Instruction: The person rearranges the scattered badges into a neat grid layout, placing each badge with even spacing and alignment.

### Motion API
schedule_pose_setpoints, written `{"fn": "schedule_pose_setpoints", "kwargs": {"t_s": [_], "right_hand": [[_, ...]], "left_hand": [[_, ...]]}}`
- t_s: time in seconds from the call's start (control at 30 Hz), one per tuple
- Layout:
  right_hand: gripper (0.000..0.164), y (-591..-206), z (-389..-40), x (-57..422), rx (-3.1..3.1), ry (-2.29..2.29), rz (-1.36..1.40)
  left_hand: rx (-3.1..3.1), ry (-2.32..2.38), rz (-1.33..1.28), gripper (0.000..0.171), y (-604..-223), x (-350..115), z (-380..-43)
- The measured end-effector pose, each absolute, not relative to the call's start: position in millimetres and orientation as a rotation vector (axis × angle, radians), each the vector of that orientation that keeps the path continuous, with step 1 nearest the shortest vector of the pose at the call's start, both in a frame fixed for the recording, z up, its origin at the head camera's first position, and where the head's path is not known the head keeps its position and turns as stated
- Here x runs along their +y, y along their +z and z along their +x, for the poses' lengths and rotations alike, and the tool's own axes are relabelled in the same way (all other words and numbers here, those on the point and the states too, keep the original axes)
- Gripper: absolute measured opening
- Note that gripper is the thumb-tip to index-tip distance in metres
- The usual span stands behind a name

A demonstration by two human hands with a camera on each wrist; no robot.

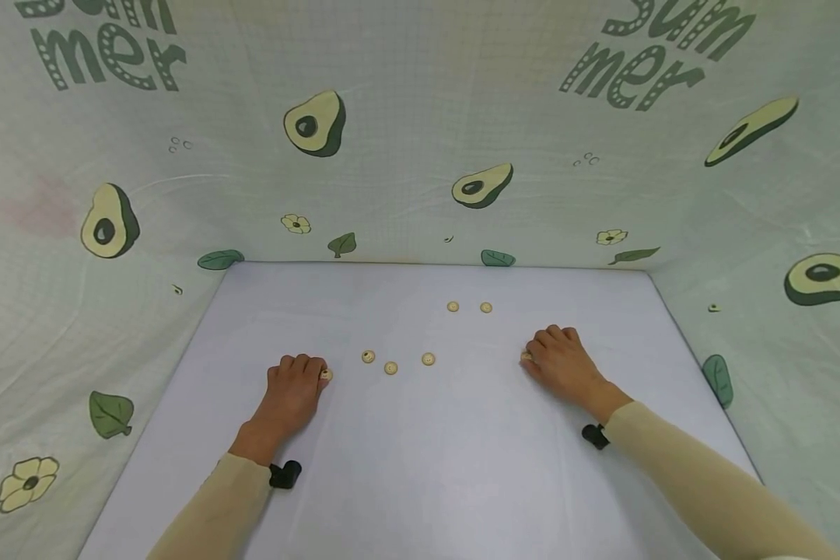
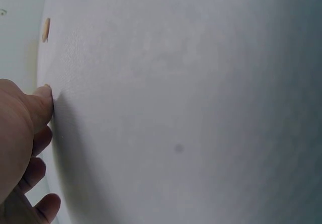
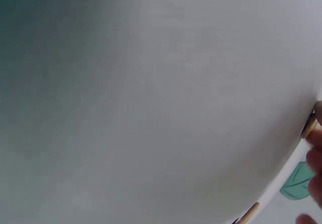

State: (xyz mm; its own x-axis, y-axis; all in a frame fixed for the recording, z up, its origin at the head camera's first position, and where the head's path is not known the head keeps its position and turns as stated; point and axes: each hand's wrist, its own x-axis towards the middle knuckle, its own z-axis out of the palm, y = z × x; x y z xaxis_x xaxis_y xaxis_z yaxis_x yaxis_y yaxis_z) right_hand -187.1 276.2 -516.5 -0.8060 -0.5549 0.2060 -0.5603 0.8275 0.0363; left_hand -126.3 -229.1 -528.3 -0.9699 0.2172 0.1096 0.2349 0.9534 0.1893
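In the head view my left hand (image 1: 294, 389) is at the left of the white table, pinching a round pale wooden button (image 1: 327, 374) between thumb and forefinger. Only a sliver of that button shows past the thumb (image 2: 43, 100) in the left wrist view. My right hand (image 1: 563, 365), farther right, pinches a second wooden button (image 1: 527, 355), mostly covered by its fingers. The right wrist view catches this button (image 3: 310, 126) edge-on, close to the tabletop. Between the hands lie a left button (image 1: 368, 356), a middle button (image 1: 390, 368) and another button (image 1: 428, 358).
Toward the back of the table (image 1: 420, 467) lie two more buttons, a left one (image 1: 453, 306) and a right one (image 1: 486, 307). A cloth (image 1: 406, 140) printed with avocados and leaves hangs behind and along both sides. Black wrist mounts show under both sleeves.
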Motion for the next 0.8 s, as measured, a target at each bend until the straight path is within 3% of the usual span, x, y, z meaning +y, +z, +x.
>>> {"fn": "schedule_pose_setpoints", "kwargs": {"t_s": [0.1,0.37,0.53,0.8], "right_hand": [[0.012,-515.4,-187.4,274.6,-2.792,0.099,0.921],[0.024,-513.0,-187.2,273.9,-2.827,0.055,0.807],[0.018,-513.7,-188.5,274.1,-2.845,0.121,0.878],[0.03,-514.0,-190.4,277.7,-2.823,0.109,0.844]], "left_hand": [[-3.017,-0.305,-0.348,0.018,-528.5,-229.6,-126.8],[-3.017,-0.317,-0.345,0.018,-529.1,-229.7,-126.6],[-3.016,-0.311,-0.347,0.018,-527.7,-229.6,-126.0],[-3.013,-0.312,-0.353,0.018,-525.2,-228.5,-125.7]]}}
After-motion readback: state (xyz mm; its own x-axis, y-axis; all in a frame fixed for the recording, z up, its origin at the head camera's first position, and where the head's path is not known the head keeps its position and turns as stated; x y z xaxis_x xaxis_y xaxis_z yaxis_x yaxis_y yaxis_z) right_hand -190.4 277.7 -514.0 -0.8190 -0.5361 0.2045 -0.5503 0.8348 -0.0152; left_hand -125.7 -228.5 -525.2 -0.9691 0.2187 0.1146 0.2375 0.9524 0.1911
